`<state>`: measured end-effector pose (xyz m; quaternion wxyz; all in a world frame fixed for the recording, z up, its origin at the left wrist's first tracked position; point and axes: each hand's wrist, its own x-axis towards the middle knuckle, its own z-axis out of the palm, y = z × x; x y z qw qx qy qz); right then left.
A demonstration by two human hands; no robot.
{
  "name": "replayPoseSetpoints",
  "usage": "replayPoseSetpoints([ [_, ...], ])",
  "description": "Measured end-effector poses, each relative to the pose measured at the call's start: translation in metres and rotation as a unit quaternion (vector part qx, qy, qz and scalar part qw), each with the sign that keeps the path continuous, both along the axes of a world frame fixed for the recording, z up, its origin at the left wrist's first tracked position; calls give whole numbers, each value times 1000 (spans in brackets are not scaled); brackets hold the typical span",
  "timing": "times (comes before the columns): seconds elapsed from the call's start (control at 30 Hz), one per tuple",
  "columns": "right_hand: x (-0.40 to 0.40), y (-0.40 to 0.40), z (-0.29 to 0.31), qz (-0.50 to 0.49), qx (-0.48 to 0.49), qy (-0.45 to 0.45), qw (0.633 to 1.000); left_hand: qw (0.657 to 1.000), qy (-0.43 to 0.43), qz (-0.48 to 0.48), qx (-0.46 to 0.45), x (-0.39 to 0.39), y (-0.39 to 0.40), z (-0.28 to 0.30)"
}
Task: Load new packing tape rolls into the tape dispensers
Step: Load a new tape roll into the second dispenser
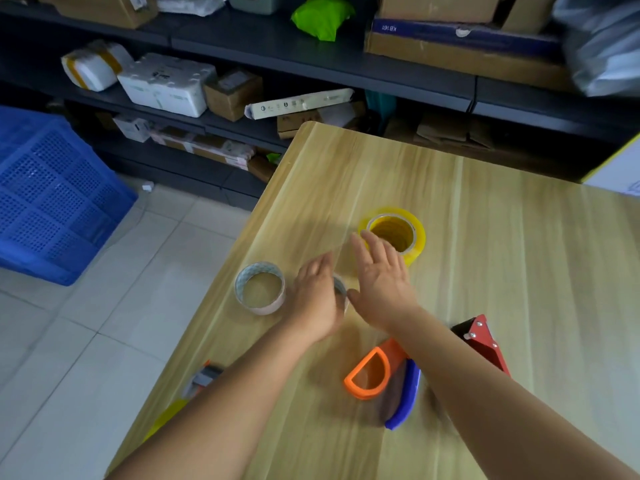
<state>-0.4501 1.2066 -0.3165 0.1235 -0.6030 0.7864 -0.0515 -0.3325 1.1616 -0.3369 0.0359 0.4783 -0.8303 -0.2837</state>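
A yellow tape roll (417, 237) lies flat on the wooden table (519, 237). A pale empty tape core (259, 288) lies to its lower left. My left hand (317, 299) covers a second pale roll (341, 289), of which only an edge shows between my hands. My right hand (381, 282) hovers with fingers spread just short of the yellow roll. An orange dispenser (370, 374), a blue dispenser (405, 400) and a red metal dispenser (485, 344) lie nearer me, partly under my right forearm. Another dispenser (204, 379) sits by the table's left edge.
A blue perforated crate (52, 209) stands on the tiled floor at the left. Dark shelves (311, 57) with cardboard boxes and parcels run behind the table. A white box corner (620, 171) sits at the table's far right.
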Motion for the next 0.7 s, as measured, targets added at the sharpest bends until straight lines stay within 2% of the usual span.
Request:
replayPoseSetpoints([
  [0.13,-23,-9,-8,-87,12,14,996,999,16,2,28,-19,-6,3],
  [0.23,-36,-13,-14,-77,18,41,996,999,20,-14,48,-27,-10,6],
  [0.33,-42,-14,-12,-74,8,20,997,997,37,-13,61,-31,-13,11],
  [0.57,-51,3,18,-148,-83,-151,974,986,136,55,74,-39,-15,29],
  [0.7,-58,19,32,-157,-124,-241,950,976,203,54,54,-48,-13,47],
])
